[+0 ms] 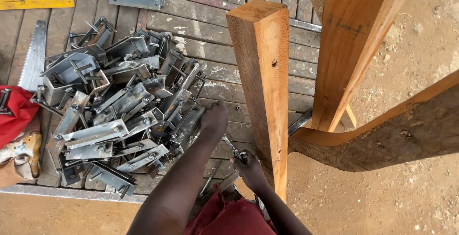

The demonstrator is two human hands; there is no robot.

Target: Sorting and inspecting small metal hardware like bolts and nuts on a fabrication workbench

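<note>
My left hand (215,117) reaches forward to the right edge of a pile of grey metal brackets (119,106) with bolts, its fingers curled on one bracket there. Closer to me, my right hand (248,167) is closed around a thin metal bolt (233,147) that sticks up and to the left. This hand sits right against the foot of an upright square wooden post (260,86). Both forearms come up from the bottom of the view over red clothing.
The brackets lie on a worn plank platform (215,29). A handsaw (33,58), a yellow ruler (36,2) and a red cloth (14,113) are at the left. A slanted plank (354,48) and a curved beam (397,129) stand right of the post, over dirt ground (420,48).
</note>
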